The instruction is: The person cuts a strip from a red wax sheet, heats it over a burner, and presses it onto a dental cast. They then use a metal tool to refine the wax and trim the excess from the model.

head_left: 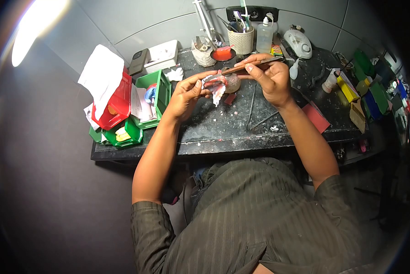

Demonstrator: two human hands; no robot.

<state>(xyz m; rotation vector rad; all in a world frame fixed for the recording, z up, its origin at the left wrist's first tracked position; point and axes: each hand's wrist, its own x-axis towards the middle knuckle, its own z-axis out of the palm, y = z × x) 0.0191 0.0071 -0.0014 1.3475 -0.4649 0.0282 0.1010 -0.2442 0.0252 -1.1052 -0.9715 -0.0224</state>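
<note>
My left hand [185,97] has its fingers closed on a pink-and-white dental piece [217,89] with a ragged white lower edge. In my right hand [273,82] is a slim wax knife [241,68] with a brownish handle, pinched between thumb and fingers. Its working end points left, right at the top of the dental piece. Behind the two hands stands a small glass jar [232,83], partly hidden by them. A small red wax scrap [230,99] lies on the black worktop [200,132] just below.
Green bins [164,104] and a red bin [122,102] with papers crowd the left. Behind are a dark dish of red wax [223,54], a brush cup [241,41] and a clear bottle [264,37]. Thin metal tools [251,107] and a red sheet [316,118] lie right.
</note>
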